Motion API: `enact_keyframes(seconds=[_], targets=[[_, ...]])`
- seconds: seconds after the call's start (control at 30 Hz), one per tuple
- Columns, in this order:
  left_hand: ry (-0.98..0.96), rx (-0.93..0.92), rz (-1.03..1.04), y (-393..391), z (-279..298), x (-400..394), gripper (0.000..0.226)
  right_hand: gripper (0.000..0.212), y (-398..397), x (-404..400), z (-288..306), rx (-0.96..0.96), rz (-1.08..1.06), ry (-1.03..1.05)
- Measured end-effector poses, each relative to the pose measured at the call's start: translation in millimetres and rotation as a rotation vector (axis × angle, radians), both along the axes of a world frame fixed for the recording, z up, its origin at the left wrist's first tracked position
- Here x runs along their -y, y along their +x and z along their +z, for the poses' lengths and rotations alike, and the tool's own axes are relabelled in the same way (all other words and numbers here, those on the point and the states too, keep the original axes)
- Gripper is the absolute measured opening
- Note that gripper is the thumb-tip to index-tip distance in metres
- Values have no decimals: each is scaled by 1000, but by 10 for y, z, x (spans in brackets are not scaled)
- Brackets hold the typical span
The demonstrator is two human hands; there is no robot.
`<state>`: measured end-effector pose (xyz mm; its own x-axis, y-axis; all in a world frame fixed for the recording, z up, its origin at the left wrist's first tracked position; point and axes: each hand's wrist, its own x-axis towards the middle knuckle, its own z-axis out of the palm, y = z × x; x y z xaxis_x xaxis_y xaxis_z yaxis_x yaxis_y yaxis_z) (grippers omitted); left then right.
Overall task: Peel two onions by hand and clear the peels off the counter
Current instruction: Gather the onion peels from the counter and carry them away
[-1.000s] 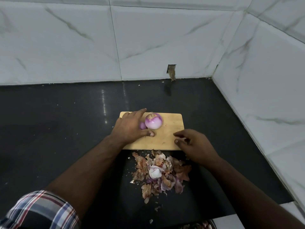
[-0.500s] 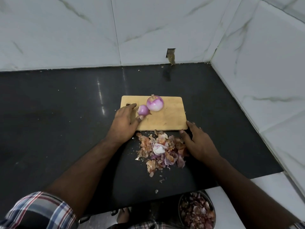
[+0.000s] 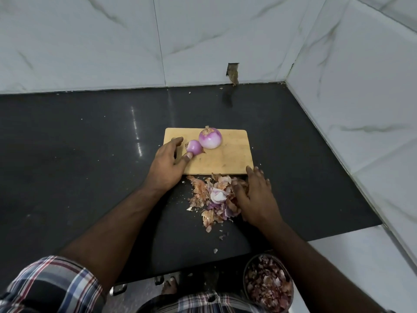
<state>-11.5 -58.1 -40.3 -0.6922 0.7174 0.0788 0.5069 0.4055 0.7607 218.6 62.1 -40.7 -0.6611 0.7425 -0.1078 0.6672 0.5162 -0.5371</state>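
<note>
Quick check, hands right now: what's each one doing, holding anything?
Left hand: open, holding nothing, thumb tip against the small peeled onion on the cutting board.
Right hand: open, fingers laid flat on the peel pile, gripping nothing.

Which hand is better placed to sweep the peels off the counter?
Right. The right hand already lies against the peel pile, above the peel-filled bowl; the left hand rests on the cutting board.

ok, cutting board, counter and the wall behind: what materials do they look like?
Cutting board: pale wood or bamboo, matte, faint grain, rounded corners. Counter: dark polished stone, probably granite, since it shows glossy light streaks; could be a composite. Wall: large glossy white tiles with grey marble-like veining and visible grout lines; real marble or printed ceramic, can't tell.
</note>
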Motion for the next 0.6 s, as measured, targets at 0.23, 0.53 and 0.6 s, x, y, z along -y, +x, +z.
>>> enact_keyframes(seconds=[0.23, 0.53, 0.6], targets=[[7, 18, 56, 33, 48, -74, 56, 62, -162, -463, 121, 29, 103, -34], [42, -73, 56, 401, 23, 292, 35, 64, 103, -17, 59, -114, 148, -26], [62, -30, 13, 591, -1, 293, 34, 69, -32, 176, -19, -123, 224, 12]])
